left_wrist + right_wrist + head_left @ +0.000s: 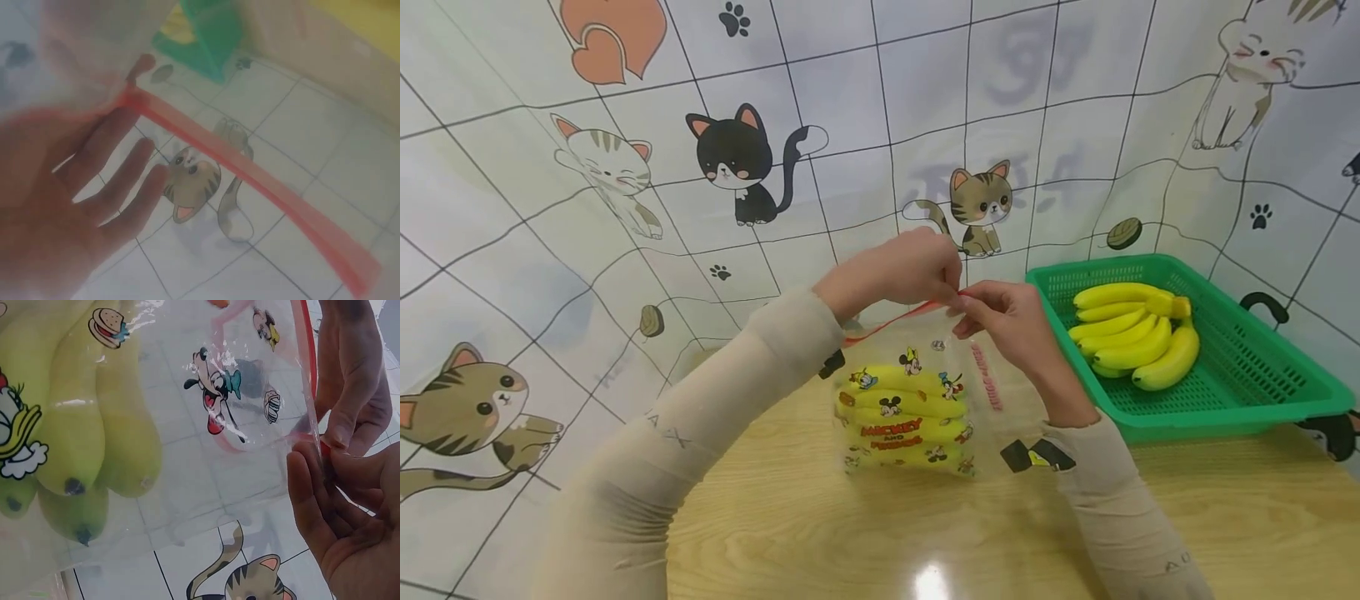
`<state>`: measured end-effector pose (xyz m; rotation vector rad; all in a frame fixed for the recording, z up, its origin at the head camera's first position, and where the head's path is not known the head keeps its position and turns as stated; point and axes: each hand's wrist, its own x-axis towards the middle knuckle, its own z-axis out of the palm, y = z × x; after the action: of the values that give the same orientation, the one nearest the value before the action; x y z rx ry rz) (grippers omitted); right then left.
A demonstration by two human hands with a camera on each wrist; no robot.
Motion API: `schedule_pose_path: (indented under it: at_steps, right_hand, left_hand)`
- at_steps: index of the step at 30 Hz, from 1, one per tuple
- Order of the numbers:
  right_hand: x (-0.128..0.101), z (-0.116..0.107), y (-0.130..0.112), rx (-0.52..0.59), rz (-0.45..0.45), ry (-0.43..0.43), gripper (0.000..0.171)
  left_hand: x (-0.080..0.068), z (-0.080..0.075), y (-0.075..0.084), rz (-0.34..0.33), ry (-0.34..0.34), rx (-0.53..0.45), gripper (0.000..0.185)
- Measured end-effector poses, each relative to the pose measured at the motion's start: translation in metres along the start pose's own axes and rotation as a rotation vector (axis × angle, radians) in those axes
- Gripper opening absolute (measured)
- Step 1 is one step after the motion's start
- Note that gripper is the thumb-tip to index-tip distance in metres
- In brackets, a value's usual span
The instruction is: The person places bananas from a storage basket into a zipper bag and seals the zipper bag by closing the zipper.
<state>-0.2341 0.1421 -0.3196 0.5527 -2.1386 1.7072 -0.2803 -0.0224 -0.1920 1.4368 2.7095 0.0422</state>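
Note:
A clear zip bag [925, 337] printed with cartoon figures stands on the wooden table, with yellow bananas [72, 437] inside; some have greenish tips. Along its top edge runs a red zip strip [212, 147]. My left hand [913, 271] pinches this edge near its right end, from above. Just beside it, my right hand [1011, 325] pinches the same corner between thumb and fingers. In the right wrist view the two hands meet at the strip. The left wrist view is hazy, and plastic partly veils the hands there.
A green plastic basket [1225, 421] stands at the right, with a bunch of bananas [1138, 333] in it. Behind the table [790, 517] hangs a white gridded sheet [850, 142] with cat drawings. A dark curved object [1264, 307] shows by the basket's far side.

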Motion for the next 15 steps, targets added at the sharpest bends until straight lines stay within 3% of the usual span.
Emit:
schedule_pose_path:
  at_steps: [6,15]
  right_hand:
    - [-0.0009,-0.0041,0.0005,-0.072,-0.016,0.031,0.02]
    - [-0.0034,-0.0063,-0.003,-0.125,-0.044,0.085,0.018]
  left_hand:
    - [0.0044,0.0017,0.005,0.005,0.023,0.027,0.028]
    - [-0.0045,0.0058,0.0056,-0.013,0.014,0.024,0.017]
